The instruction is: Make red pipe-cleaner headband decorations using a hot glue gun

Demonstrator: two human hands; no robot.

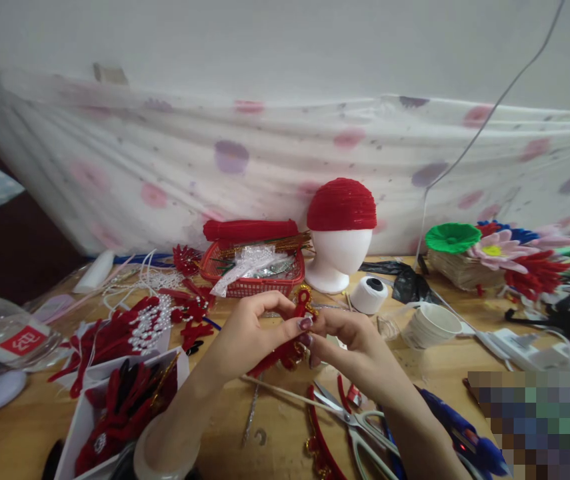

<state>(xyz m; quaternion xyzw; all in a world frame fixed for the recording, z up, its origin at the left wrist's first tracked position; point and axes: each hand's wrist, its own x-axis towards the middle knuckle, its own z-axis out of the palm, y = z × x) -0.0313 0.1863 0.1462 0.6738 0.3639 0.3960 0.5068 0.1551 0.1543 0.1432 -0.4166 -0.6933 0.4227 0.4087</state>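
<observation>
Between my two hands is a red fuzzy ornament with gold trim (pixel 303 301), looped at its top. My left hand (pixel 265 333) pinches it from the left, thumb near its middle. From the right, my right hand (pixel 347 340) grips it with thumb and fingertips, which meet the left thumb. More red fuzzy material (pixel 269 360) hangs below the fingers, partly hidden by them. Beneath the hands lie scissors (pixel 349 419), a thin wooden stick (pixel 285 395) and a red band with gold trim (pixel 319 437).
A white foam head with a red cap (pixel 341 205) stands behind, beside a red basket (pixel 252 287) of supplies. A white box (pixel 72 427) of red and black pieces sits left. At right are a thread spool (pixel 369 295), a paper cup (pixel 432 325) and a blue glue gun (pixel 459 430).
</observation>
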